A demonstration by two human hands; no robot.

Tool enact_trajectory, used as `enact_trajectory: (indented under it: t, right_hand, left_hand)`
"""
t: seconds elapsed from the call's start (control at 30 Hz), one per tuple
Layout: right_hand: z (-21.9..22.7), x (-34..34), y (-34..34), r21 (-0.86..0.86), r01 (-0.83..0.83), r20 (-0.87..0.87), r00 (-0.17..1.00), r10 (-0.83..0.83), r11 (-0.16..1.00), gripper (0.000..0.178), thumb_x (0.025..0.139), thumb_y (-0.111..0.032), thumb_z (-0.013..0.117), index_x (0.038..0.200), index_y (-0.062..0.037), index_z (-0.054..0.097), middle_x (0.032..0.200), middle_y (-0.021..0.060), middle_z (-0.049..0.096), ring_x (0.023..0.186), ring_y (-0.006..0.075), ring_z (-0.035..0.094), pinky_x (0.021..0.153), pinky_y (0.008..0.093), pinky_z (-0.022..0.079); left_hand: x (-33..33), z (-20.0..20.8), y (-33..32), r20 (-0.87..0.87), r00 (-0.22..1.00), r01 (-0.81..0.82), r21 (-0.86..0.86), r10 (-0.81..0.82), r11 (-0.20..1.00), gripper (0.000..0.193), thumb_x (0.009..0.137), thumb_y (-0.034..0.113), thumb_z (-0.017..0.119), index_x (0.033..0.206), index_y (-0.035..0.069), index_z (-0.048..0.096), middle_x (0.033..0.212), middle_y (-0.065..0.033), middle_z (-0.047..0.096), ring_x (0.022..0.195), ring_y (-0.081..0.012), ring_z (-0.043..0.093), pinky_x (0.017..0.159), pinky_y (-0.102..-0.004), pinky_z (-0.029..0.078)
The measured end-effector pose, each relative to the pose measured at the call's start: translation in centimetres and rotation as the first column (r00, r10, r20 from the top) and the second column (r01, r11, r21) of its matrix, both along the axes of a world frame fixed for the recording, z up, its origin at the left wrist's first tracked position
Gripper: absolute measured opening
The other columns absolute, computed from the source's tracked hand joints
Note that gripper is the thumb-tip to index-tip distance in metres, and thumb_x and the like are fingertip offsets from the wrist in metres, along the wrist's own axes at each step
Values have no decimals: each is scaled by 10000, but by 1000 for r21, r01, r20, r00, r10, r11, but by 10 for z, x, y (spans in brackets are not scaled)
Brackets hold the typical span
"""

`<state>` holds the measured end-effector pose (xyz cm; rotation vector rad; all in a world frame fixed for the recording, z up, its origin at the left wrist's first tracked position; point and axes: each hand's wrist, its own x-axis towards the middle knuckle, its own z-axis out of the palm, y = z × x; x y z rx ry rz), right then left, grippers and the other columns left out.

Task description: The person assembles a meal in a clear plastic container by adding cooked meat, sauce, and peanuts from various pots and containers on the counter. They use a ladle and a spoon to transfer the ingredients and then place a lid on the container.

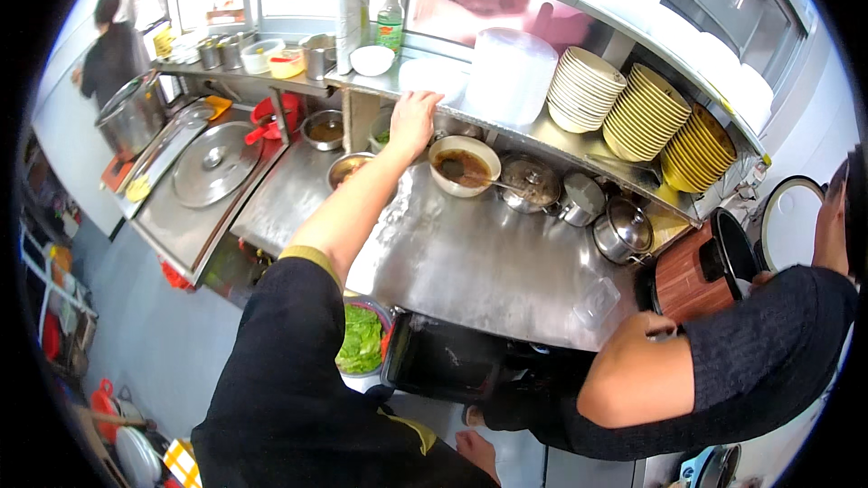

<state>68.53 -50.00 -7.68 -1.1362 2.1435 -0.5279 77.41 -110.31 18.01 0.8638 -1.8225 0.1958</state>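
My left hand (418, 120) reaches up to the front edge of the metal shelf (515, 129). Its fingers are bent at the near side of a low translucent plastic stack (432, 79); whether they grip it is hidden. Beside that stack stand a white bowl (372, 60) and a tall stack of clear plastic containers (512, 77). Below my wrist, a bowl of brown sauce with a spoon (463, 165) rests on the steel counter (425, 244). Low in view, by my body, my right hand (477, 454) shows only partly, its fingers unclear.
Stacked yellow bowls (644, 113) fill the shelf's right side. Lidded pots (624, 229) line the counter's back. A co-worker's bent arm (642, 380) is close on my right. A tub of lettuce (362, 341) and a black bin (443, 357) stand below the counter's front edge.
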Motion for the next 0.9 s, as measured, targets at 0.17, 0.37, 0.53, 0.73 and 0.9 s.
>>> enact_trajectory:
  t: [0.17, 0.37, 0.53, 0.73, 0.9]
  right_hand:
    - [31, 13, -33, -66, 88, 110, 991, -81, 994, 220, 904, -284, 521, 931, -87, 616, 863, 194, 632, 842, 367, 617, 724, 408, 481]
    - [29, 18, -59, -124, 94, 35, 995, -90, 988, 195, 916, -262, 497, 946, -97, 597, 838, 190, 607, 846, 368, 594, 723, 406, 468]
    - [40, 7, -90, -29, 14, 10, 1000, -14, 999, 202, 917, -269, 495, 948, -98, 597, 842, 191, 604, 852, 380, 585, 726, 427, 460]
    - [46, -3, -104, 139, 22, -14, 1000, -20, 990, 238, 911, -310, 510, 957, -99, 611, 962, 190, 616, 905, 376, 583, 762, 451, 451]
    - [44, -16, -124, 16, -225, 31, 974, 224, 974, 212, 882, -259, 589, 1012, -102, 646, 844, 108, 669, 764, 272, 655, 692, 366, 511]
  left_hand:
    - [-6, 23, -75, 240, 962, -167, 135, 131, 977, 206, 705, 139, 692, 910, 134, 695, 945, -57, 624, 943, -256, 545, 834, -408, 409]
    - [-26, 50, -104, 285, 957, -113, 236, 42, 965, 110, 654, 224, 746, 717, 153, 690, 844, -44, 635, 900, -236, 555, 780, -391, 391]
    - [-5, 57, -117, 225, 974, -94, 237, 40, 967, 99, 671, 227, 740, 688, 151, 679, 776, -29, 627, 850, -223, 563, 749, -384, 385]
    - [-13, 65, -119, 136, 988, -75, -29, 78, 997, 104, 702, 219, 724, 715, 133, 668, 764, -13, 607, 858, -215, 548, 740, -378, 369]
    - [15, 68, -112, 106, 991, -69, -66, 76, 995, 76, 707, 205, 695, 727, 145, 652, 773, -30, 595, 839, -224, 541, 744, -380, 371]
